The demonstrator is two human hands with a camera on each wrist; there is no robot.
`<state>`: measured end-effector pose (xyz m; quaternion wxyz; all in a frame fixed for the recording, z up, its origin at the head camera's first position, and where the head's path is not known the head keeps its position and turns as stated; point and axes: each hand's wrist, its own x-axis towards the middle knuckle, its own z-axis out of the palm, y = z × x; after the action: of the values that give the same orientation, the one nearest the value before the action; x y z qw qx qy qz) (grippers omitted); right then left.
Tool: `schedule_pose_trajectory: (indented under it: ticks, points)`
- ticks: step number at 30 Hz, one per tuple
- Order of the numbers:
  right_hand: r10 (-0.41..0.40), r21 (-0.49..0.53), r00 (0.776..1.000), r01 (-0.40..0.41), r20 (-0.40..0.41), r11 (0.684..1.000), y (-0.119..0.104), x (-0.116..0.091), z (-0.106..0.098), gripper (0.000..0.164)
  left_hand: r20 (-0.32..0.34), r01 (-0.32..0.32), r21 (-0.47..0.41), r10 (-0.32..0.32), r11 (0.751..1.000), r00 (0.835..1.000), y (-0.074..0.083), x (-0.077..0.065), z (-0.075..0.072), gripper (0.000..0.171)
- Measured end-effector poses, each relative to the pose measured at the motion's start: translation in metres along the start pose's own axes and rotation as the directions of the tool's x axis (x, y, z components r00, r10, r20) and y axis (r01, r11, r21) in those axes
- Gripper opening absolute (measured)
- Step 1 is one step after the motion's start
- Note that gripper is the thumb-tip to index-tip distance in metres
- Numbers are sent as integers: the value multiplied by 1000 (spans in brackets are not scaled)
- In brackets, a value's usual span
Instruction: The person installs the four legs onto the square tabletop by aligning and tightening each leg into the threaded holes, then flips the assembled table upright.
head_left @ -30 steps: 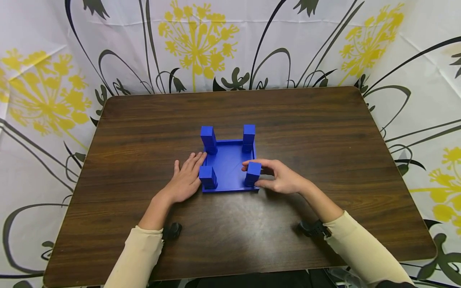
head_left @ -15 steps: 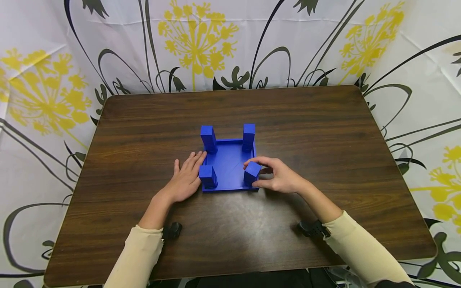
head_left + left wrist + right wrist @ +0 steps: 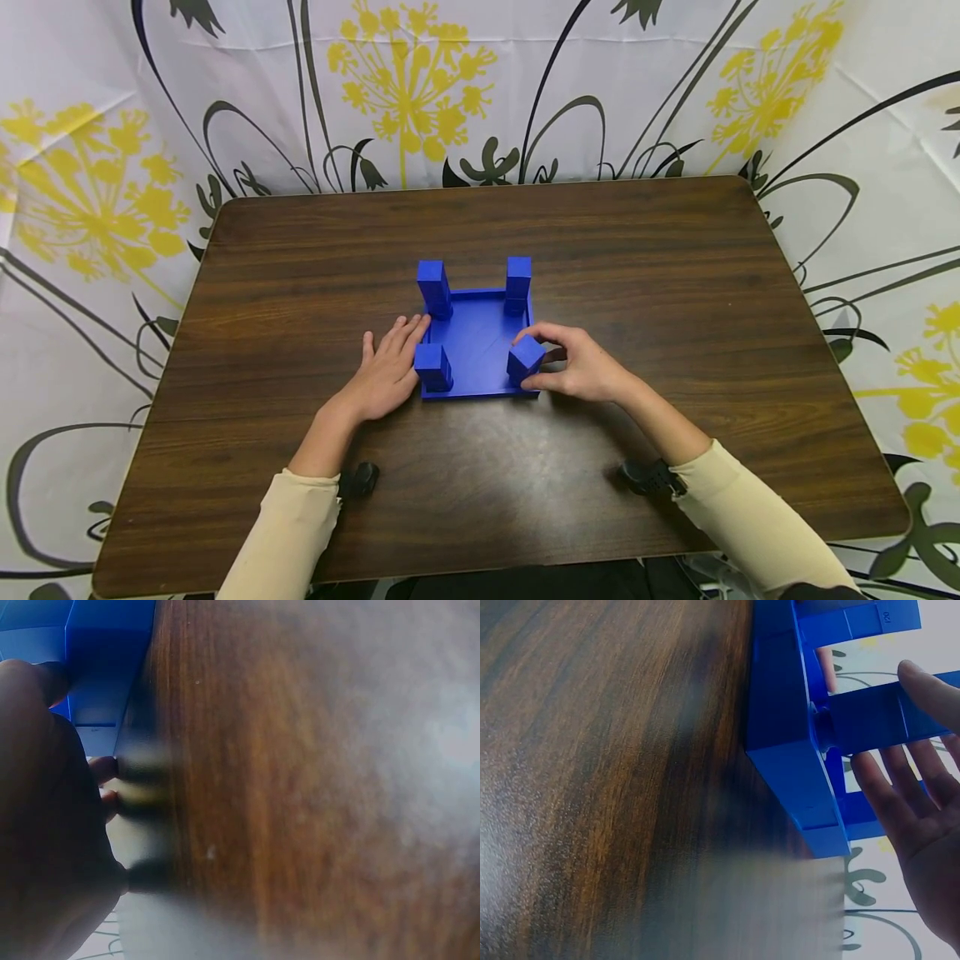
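A shallow blue square base (image 3: 476, 342) with a raised rim lies on the table, a blue square post standing at each corner. My right hand (image 3: 577, 367) pinches the near-right post (image 3: 526, 357) between thumb and fingers; this post sits turned at an angle to the base. In the right wrist view a narrow round neck joins that post (image 3: 870, 716) to the base (image 3: 780, 682). My left hand (image 3: 386, 371) lies with straight fingers along the base's left side, beside the near-left post (image 3: 432, 362). The left wrist view shows that hand (image 3: 45, 810) dark, partly hiding the blue base.
The far-left post (image 3: 432, 279) and far-right post (image 3: 518, 275) stand upright, squared with the rim. Under everything is a brown wood-grain table (image 3: 637, 250). Behind it hangs a white floral cloth (image 3: 262, 75).
The near-right post has turned clockwise as seen from above. My right fingertips have shifted right and the thumb left with it. The left hand and the base have stayed put.
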<state>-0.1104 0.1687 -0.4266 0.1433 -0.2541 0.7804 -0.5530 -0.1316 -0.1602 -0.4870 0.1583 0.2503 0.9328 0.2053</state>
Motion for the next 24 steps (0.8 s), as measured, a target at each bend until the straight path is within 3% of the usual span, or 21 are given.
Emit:
schedule_pose_trajectory:
  ticks: [7,17,24]
  points:
    - [-11,3,999,12,-42,1000,23,2,3,46,-2,5,13,-5,1000,1000,0,0,0,73]
    - [-59,-23,991,56,-124,998,28,2,7,47,-13,-7,10,7,1000,1000,1,0,-1,74]
    - [-55,-93,987,42,-150,995,29,3,8,48,-24,-11,5,11,1000,1000,1,0,0,74]
